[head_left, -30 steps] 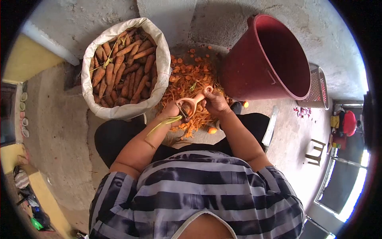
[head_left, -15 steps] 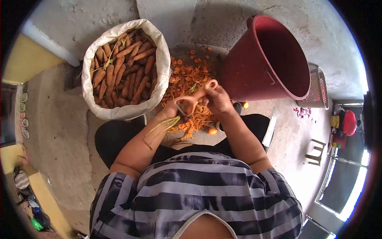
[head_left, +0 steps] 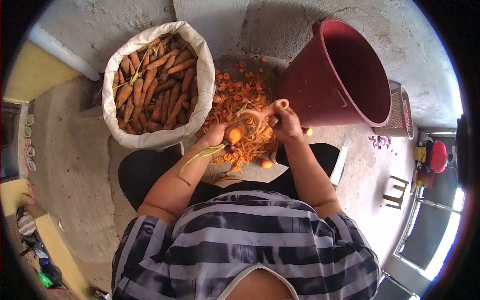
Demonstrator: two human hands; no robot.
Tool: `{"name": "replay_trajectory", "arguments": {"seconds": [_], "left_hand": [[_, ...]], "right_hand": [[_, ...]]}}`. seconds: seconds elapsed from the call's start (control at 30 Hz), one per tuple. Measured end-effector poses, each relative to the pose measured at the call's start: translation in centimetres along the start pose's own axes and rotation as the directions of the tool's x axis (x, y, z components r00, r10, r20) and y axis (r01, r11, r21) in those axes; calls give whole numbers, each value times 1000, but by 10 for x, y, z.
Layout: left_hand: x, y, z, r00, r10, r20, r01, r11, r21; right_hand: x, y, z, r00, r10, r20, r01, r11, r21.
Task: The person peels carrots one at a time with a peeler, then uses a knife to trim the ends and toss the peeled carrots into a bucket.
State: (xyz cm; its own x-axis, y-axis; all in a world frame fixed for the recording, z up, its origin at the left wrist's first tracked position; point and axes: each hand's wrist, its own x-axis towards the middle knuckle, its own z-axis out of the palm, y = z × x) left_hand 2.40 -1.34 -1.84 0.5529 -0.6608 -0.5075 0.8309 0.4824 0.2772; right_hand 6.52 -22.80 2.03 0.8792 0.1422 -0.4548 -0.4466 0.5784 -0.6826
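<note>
My left hand point(head_left: 215, 136) is wrapped round a carrot point(head_left: 235, 134) whose bright orange, peeled part faces up. Long green-yellow stems trail from it back over my wrist. In my right hand point(head_left: 287, 125) is a pale orange peeler point(head_left: 259, 115) with a ring at its handle end, its head just beyond the carrot. Below both hands lies a heap of orange peelings and cut carrot tops point(head_left: 245, 97) on the floor. Left of the heap, a white sack point(head_left: 206, 85) with a rolled rim holds many unpeeled, soil-covered carrots point(head_left: 162, 90).
A large dark red bin point(head_left: 310, 80) tilts at the right of the peelings, its inside shadowed. Behind it stands a perforated basket point(head_left: 397, 107). Orange carrot pieces point(head_left: 266, 164) lie near my feet. A concrete wall point(head_left: 280, 30) rises beyond the heap.
My right hand has moved right with the peeler, away from the carrot in my left hand. More of the carrot's peeled orange surface now shows.
</note>
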Motion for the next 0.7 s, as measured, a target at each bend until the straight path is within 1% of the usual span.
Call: {"name": "replay_trajectory", "arguments": {"seconds": [0.07, 0.1, 0.13, 0.17, 0.2, 0.27, 0.3, 0.37, 0.4, 0.47, 0.53, 0.57, 0.67, 0.7], "left_hand": [[-3, 2, 4, 1000, 6, -2, -6, 1000, 6], [-5, 2, 6, 1000, 7, -3, -7, 1000, 9], [-6, 1, 7, 1000, 14, 3, -14, 1000, 19], [-6, 2, 8, 1000, 21, 10, -21, 999, 30], [-8, 4, 9, 999, 26, 17, -27, 999, 44], [-9, 6, 15, 999, 25, -43, -25, 1000, -10], [-10, 4, 17, 997, 20, -73, -23, 999, -44], [-9, 3, 16, 999, 51, 5, -51, 998, 26], [-9, 3, 15, 997, 66, 41, -68, 996, 62], [-4, -2, 6, 994, 104, 40, -108, 986, 125], [1, -6, 3, 988, 144, 45, -150, 971, 183], [2, -5, 0, 983, 136, 125, -151, 980, 126], [4, -4, -7, 992, -29, 124, 33, 999, -29], [2, -3, -6, 987, -41, 156, 51, 997, -62]], "right_hand": [[3, 8, -3, 989, 30, 143, -14, 994, -112], [9, 8, -12, 1000, -27, 7, 27, 990, -138], [19, 5, -26, 988, -87, -126, 65, 983, -171], [29, 1, -45, 966, -137, -221, 50, 933, -357], [26, -4, -48, 957, -132, -259, 68, 968, -243], [23, -4, -51, 957, -114, -268, 82, 989, -127], [12, -4, -33, 974, -101, -203, 78, 990, -116], [-2, 4, 2, 995, -61, -80, 54, 994, -92], [-4, 11, 6, 999, -9, 52, 14, 995, -96], [-15, 15, 28, 988, 29, 155, -19, 997, -68], [-8, 16, 26, 980, 57, 189, -38, 994, -102], [-3, 18, 23, 976, 73, 207, -49, 991, -121], [20, 8, -17, 997, -39, -59, 30, 989, -144], [33, 7, -45, 988, -99, -117, 73, 974, -213]]}}
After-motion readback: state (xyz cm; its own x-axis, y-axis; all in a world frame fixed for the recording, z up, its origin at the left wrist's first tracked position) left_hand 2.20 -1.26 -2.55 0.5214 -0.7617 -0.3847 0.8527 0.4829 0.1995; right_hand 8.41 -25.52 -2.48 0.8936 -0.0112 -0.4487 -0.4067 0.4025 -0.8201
